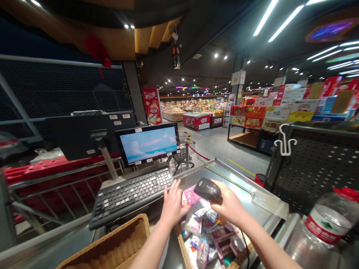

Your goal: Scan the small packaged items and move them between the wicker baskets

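Note:
My right hand point(228, 203) is wrapped round a black handheld barcode scanner point(207, 189), its head pointing left over a flat pink packet point(190, 196). A thin cable point(246, 244) hangs down below that wrist. At the left edge of the packet, my left hand point(173, 203) grips it with thumb and fingers, close to the right end of the black keyboard point(134, 192). Beneath both hands is a wicker basket point(182, 246) full of small packaged goods point(206, 233), some in clear wrap.
A lit monitor point(150, 144) stands behind the keyboard. Another wicker basket point(112, 250) is at the lower left. To the right are a metal counter point(221, 175), a large plastic bottle point(322, 224) with a red cap, and a black perforated panel point(316, 157) with a white hook point(285, 140).

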Action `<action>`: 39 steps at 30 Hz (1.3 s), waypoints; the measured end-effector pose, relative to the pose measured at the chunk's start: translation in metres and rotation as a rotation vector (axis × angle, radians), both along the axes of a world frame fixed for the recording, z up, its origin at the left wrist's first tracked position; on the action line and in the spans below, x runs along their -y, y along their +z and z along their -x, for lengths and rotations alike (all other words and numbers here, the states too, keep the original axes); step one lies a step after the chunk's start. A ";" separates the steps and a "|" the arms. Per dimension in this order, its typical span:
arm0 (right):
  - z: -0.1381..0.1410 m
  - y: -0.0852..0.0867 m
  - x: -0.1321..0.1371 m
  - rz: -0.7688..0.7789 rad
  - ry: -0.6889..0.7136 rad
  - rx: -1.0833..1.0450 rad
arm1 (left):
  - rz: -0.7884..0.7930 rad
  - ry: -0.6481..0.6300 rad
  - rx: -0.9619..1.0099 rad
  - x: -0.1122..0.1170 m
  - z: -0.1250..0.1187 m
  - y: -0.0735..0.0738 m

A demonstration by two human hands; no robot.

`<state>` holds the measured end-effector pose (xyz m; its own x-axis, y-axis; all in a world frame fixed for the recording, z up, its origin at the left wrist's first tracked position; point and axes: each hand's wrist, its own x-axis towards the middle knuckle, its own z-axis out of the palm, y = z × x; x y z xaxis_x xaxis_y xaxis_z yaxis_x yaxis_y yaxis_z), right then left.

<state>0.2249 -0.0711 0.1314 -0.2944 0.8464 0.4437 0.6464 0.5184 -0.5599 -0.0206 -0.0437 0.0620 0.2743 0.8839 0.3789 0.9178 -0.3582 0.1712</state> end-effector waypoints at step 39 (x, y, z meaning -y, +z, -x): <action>0.136 0.027 0.045 -0.127 0.236 0.029 | -0.525 0.290 -0.162 0.113 0.165 0.073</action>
<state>0.0891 -0.1156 0.1581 -0.4915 0.6909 0.5301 0.5142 0.7215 -0.4637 -0.1858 -0.1572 0.1349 0.1413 0.6383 0.7567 0.9900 -0.0893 -0.1095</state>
